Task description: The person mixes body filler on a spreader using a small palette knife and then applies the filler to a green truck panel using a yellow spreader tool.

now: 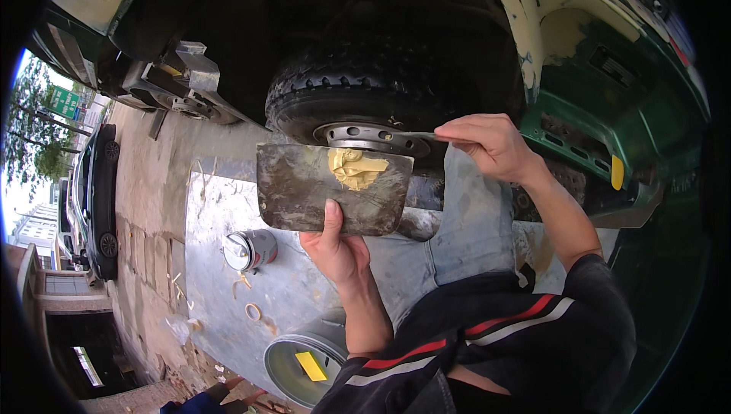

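My left hand (335, 250) grips the lower edge of a flat, stained metal plate (304, 193), its thumb lying on the upper face. A lump of yellow filler paste (354, 169) sits near the plate's far edge, right of the middle. My right hand (491, 147) pinches a thin flat spreader (420, 134), seen nearly edge-on. The spreader points left, beyond the plate's far right corner and apart from the paste. Just past the plate is a wheel rim (362, 137) in a black tyre (335, 90).
Green and cream vehicle bodywork (567, 94) rises at the right. A lidded can (250, 250), a tape roll (253, 312) and a bucket (285, 372) holding a yellow card stand or lie at the lower left on a pale sheet (205, 262). Another person's limbs (217, 395) show at the bottom left.
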A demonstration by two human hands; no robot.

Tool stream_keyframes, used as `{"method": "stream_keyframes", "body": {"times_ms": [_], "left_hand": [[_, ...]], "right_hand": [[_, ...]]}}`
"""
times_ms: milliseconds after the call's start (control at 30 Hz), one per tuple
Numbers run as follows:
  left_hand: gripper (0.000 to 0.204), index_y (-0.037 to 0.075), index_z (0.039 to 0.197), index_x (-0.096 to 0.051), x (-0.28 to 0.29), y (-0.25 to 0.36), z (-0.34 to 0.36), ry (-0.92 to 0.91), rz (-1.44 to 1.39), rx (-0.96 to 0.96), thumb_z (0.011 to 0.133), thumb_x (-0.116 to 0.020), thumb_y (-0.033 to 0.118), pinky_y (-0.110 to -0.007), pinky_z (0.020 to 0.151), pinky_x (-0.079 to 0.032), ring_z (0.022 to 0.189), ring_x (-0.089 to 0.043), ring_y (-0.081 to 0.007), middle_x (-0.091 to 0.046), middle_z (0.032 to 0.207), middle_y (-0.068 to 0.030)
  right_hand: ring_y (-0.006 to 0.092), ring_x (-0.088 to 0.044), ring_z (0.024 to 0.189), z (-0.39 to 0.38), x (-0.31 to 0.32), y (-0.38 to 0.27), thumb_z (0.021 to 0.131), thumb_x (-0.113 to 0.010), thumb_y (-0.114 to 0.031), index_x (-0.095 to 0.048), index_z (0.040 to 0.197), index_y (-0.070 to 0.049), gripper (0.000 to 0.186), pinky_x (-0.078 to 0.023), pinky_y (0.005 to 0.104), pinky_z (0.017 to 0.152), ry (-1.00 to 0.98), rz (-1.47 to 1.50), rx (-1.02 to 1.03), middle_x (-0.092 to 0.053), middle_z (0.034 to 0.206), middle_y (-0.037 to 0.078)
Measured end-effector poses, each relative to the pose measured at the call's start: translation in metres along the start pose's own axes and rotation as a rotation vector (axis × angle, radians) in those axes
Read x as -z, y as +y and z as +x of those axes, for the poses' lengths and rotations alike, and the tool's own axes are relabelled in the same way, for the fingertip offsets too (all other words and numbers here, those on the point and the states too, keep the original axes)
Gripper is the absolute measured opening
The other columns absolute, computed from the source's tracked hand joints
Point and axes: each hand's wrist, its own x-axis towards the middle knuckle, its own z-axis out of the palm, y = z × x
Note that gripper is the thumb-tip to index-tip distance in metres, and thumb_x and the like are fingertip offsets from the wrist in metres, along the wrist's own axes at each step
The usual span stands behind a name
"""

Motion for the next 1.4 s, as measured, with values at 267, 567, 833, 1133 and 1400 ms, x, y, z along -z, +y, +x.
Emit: {"method": "stream_keyframes", "body": {"times_ms": [267, 567, 833, 1133, 1400], "left_hand": [[0.031, -0.007, 0.121, -0.057, -0.013, -0.027, -0.02, -0.001, 0.083, -0.328, 0.091, -0.063, -0.003, -0.037, 0.101, -0.046, 0.11, -0.06, -0.0208, -0.061, 0.124, -0.0163], [0.015, -0.007, 0.102, -0.065, -0.017, -0.041, -0.035, 0.113, 0.251, -0.42, 0.094, -0.064, 0.005, -0.033, 0.089, -0.052, 0.094, -0.063, -0.0159, -0.068, 0.108, -0.0142], [0.028, -0.008, 0.123, -0.056, -0.011, -0.041, -0.042, -0.002, 0.476, -0.431, 0.097, -0.055, 0.0, -0.033, 0.099, -0.045, 0.111, -0.058, -0.0187, -0.061, 0.125, -0.0152], [0.025, -0.006, 0.099, -0.066, -0.022, -0.045, -0.046, -0.02, 0.555, -0.36, 0.101, -0.057, 0.017, -0.025, 0.079, -0.048, 0.086, -0.061, -0.0107, -0.069, 0.098, -0.0096], [0.035, -0.007, 0.128, -0.05, 0.01, -0.018, -0.018, 0.038, 0.046, 0.183, 0.095, -0.058, 0.002, -0.038, 0.096, -0.051, 0.109, -0.063, -0.0249, -0.061, 0.122, -0.0173]], "right_hand": [[0.0128, -0.064, 0.098, 0.003, -0.075, -0.01, 0.099, -0.057, -0.015, -0.057, 0.122, 0.002, 0.029, -0.053, 0.0291, 0.087, 0.414, 1.329, -0.481, -0.067, 0.112, 0.009], [0.015, -0.066, 0.095, 0.0, -0.106, -0.004, 0.099, -0.056, -0.014, -0.056, 0.12, 0.002, 0.026, -0.057, 0.032, 0.083, 0.38, 1.51, -0.532, -0.067, 0.11, 0.01], [0.0143, -0.066, 0.095, 0.0, -0.113, -0.006, 0.099, -0.056, -0.013, -0.058, 0.118, 0.002, 0.025, -0.057, 0.032, 0.083, 0.323, 1.568, -0.588, -0.067, 0.11, 0.009], [0.0132, -0.065, 0.094, 0.012, -0.107, -0.02, 0.098, -0.058, -0.013, -0.059, 0.118, 0.002, 0.025, -0.056, 0.0313, 0.083, 0.339, 1.571, -0.535, -0.067, 0.11, 0.009], [0.0134, -0.066, 0.082, 0.014, -0.035, -0.033, 0.097, -0.059, -0.01, -0.066, 0.105, 0.006, 0.019, -0.052, 0.0253, 0.069, 0.487, 0.445, -0.016, -0.07, 0.094, 0.012]]}}
